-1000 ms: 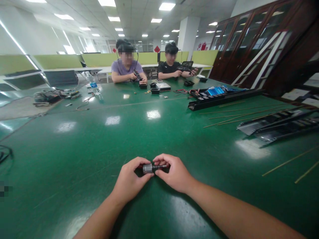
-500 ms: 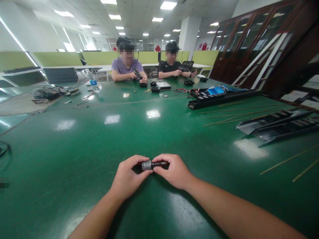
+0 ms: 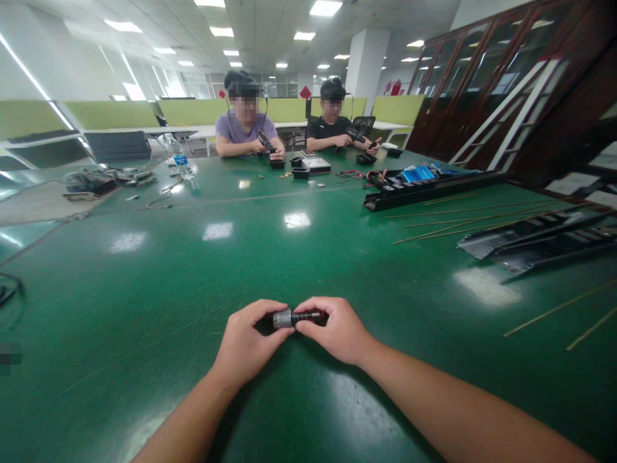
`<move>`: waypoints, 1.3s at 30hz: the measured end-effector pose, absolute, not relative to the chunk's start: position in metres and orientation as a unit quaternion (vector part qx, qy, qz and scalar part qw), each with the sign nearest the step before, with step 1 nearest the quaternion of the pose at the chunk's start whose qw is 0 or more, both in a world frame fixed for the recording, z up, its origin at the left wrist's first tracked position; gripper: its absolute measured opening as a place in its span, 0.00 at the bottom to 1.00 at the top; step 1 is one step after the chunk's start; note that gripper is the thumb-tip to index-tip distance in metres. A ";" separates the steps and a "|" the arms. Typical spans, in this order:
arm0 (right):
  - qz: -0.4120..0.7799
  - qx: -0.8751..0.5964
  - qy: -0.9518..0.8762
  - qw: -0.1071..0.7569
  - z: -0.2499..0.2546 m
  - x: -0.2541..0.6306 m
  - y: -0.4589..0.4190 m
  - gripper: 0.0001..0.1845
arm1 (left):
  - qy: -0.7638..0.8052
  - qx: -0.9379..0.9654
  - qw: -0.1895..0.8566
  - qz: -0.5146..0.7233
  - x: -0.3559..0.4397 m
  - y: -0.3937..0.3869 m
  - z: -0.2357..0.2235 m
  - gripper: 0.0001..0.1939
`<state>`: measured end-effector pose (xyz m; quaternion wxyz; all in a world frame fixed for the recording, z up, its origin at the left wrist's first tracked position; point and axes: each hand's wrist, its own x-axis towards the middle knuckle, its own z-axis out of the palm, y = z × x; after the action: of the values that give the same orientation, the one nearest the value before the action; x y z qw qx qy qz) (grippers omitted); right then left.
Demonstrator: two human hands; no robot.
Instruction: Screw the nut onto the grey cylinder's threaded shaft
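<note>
Low over the near part of the green table, my two hands hold a small metal piece from either side. It is a silver-grey metal cylinder with a dark, ribbed shaft pointing right to a shiny tip. My left hand is closed round the cylinder between thumb and fingers. At the shaft end, my right hand pinches the piece close to where shaft and cylinder meet. The fingertips behind the part are hidden.
Across the table sit two people, one in a purple shirt and one in black, handling dark tools. A water bottle stands at the far left. Black channels, metal rails and thin rods lie to the right.
My hands stay almost in place, and the metal piece looks slightly turned between them. Across the table, the person in black has shifted their tool and hand a little.
</note>
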<state>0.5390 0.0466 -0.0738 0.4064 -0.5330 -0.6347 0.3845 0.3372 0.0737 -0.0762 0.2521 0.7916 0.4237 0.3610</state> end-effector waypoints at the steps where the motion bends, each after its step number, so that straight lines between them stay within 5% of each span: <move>1: 0.385 -0.532 -0.637 0.404 -0.073 0.539 0.046 0.10 | 0.423 0.791 0.252 0.363 0.337 0.074 -0.076 0.14; 39: 0.390 -0.537 -0.615 0.427 -0.075 0.541 0.046 0.09 | 0.418 0.789 0.234 0.385 0.336 0.074 -0.078 0.13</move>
<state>0.5411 0.0458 -0.0753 0.4267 -0.5369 -0.6145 0.3899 0.3364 0.0737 -0.0777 0.2340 0.7890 0.4176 0.3852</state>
